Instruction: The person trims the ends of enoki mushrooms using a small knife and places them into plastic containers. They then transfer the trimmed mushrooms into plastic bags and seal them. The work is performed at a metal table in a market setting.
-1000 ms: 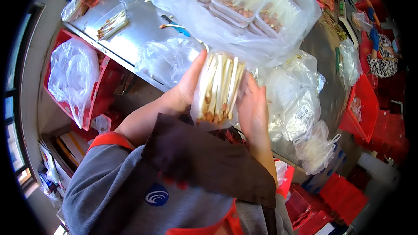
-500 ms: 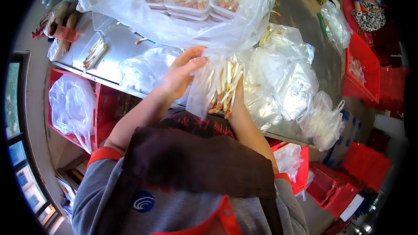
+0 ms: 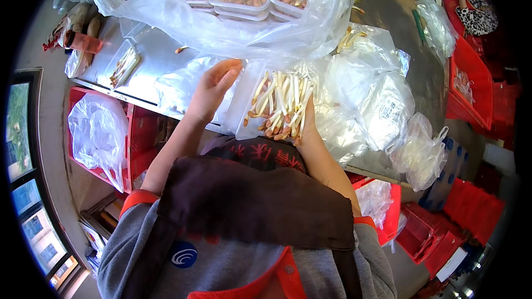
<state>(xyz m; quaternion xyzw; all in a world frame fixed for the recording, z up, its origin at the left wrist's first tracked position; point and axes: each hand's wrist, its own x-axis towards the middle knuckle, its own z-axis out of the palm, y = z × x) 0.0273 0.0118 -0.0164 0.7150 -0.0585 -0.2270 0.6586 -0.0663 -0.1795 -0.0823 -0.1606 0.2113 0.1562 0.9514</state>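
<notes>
At the near edge of the counter (image 3: 149, 77), a clear bag of sprouts (image 3: 277, 105) is propped up by the right hand (image 3: 306, 124), cupped behind it. The left hand (image 3: 213, 88) rests flat, fingers spread, just beside. Packing seems underway; closing the bag probably calls for both hands.

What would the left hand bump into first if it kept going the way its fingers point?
Probably the big clear plastic bag holding white trays of sprouts. The left hand points up and away over the steel table, though depth is hard to judge.
</notes>
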